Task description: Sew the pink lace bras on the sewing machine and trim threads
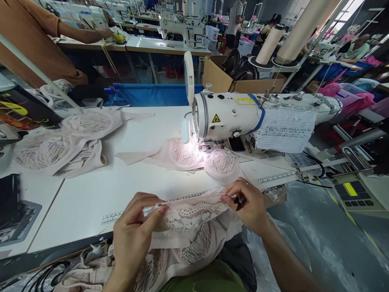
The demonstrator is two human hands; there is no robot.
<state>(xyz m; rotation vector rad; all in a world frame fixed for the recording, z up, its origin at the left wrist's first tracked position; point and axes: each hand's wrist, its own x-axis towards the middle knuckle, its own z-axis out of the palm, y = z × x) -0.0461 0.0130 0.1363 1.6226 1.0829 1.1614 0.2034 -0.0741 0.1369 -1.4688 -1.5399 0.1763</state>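
My left hand [135,231] and my right hand [246,205] hold a pale pink lace bra piece [191,215] stretched between them, just over the front edge of the white table [91,198]. The left pinches its left end, the right grips its right end together with a small dark tool. More lace fabric [185,251] hangs into my lap. Another lace bra [197,156] lies under the needle of the white sewing machine [237,115], lit by its lamp.
Several finished lace bras [60,142] are piled at the table's left. A person in a brown top [33,40] stands at the far left. A cardboard box [240,79], thread cones [270,44] and other machines are behind. A control panel [354,190] sits right.
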